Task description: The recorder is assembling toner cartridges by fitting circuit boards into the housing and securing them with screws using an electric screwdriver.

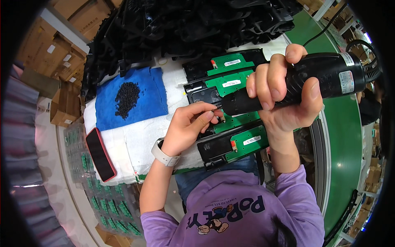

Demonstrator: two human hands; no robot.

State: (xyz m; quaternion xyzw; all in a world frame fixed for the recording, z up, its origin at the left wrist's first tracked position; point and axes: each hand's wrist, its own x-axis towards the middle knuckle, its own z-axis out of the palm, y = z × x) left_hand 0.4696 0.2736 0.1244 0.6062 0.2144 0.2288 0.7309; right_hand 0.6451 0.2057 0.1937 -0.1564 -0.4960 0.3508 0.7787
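My right hand (288, 92) wraps round a thick black electric screwdriver (325, 74), held nearly level with its tip to the left. At that tip, the thumb and fingers of my left hand (185, 125) are pinched together; whatever sits between them is too small to make out. Below the tip lies a black plastic housing with a green circuit board (242, 119), partly covered by my hands. A similar black housing (212, 150) with a green board (249, 140) is nearer me. Two more boards, an upper one (230, 61) and a lower one (234, 82), lie beyond in black housings.
A blue cloth (154, 96) at left bears a heap of small black screws (127, 99). A red-edged phone (101, 154) lies by the table's left edge. Black plastic parts (181, 26) are piled at the back. A green conveyor belt (345, 144) runs along the right.
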